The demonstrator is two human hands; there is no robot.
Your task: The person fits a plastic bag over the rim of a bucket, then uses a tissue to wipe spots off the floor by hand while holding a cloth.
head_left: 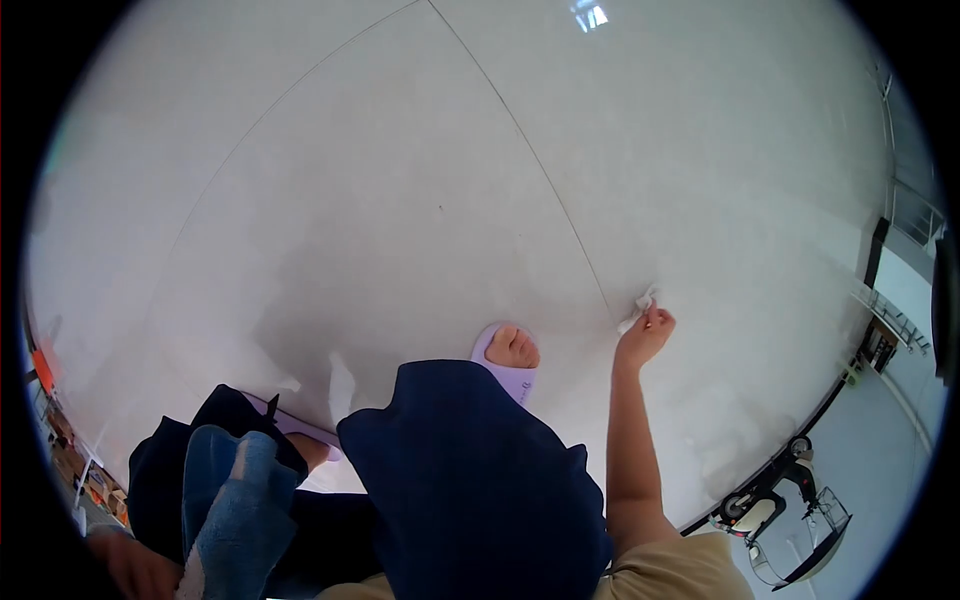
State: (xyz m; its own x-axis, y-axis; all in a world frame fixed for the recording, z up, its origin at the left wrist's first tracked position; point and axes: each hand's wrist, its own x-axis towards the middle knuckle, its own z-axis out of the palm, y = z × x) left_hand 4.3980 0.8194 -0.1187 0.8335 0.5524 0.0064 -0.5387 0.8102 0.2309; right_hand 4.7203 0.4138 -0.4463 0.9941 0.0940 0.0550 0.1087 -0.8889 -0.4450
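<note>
Your right hand (647, 335) grips the crumpled white tissue (642, 307) between closed fingers, at the pale tiled floor (400, 250). Your left hand (135, 565) is blurred beside the blue cloth (235, 510); its grip cannot be determined.

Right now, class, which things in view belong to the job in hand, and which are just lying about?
In the job:
- crumpled white tissue, in the right hand
- tiled floor, beneath it
- probably the blue cloth, beside the blurred left hand

Apparently just about:
- scooter, right edge
- orange item, left edge
</note>
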